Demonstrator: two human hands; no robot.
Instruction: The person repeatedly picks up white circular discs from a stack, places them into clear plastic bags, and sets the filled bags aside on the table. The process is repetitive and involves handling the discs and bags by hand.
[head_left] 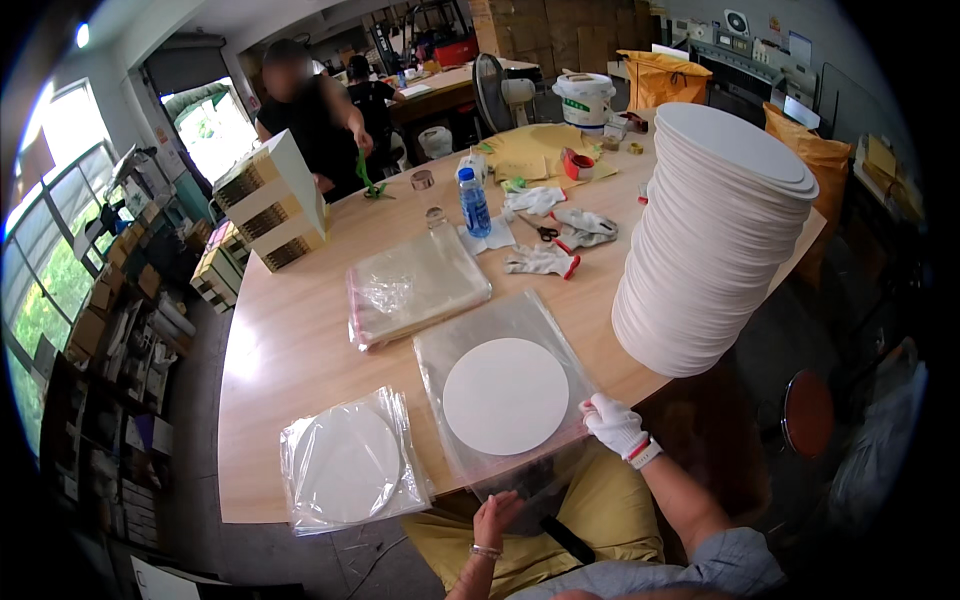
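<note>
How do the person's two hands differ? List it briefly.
The right hand wears a white glove with a red cuff band; the left hand is bare, with a bracelet at the wrist. The right hand grips the edge of the clear bag holding a white disc; the left hand is below the table edge, at the bag's overhanging end. Both are at the bag's near end.

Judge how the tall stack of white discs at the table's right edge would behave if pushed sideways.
The stack of white discs already leans, so it would probably topple or shear. Smooth discs likely slide. It stands near the table edge, so some might fall.
</note>
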